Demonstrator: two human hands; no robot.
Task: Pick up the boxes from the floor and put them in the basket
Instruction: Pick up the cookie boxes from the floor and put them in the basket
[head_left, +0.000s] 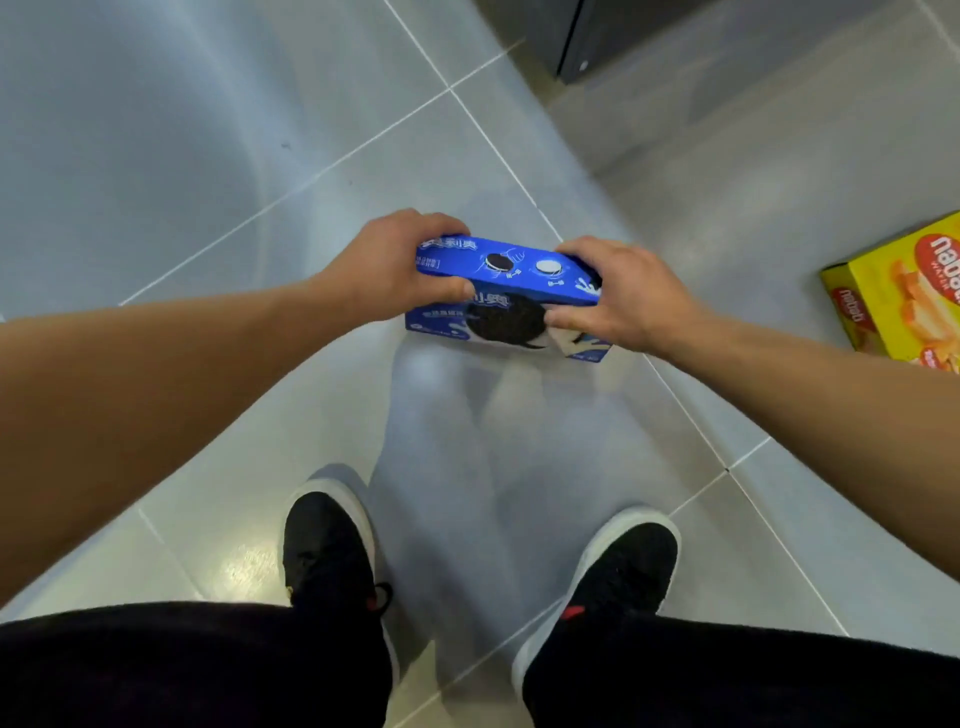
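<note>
The yellow wafer box (904, 291) at 3 o'clock reads "nabati" twice, inverted. The blue cookie box (511, 291) carries Chinese characters, partly hidden.

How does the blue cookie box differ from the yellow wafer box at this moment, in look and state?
The blue cookie box is gripped at its ends by the left hand and right hand; the yellow wafer box lies untouched on the floor. The blue one is fully in view in front of the person; the yellow one sits far right, cut off by the frame edge. Both are printed snack cartons.
</note>
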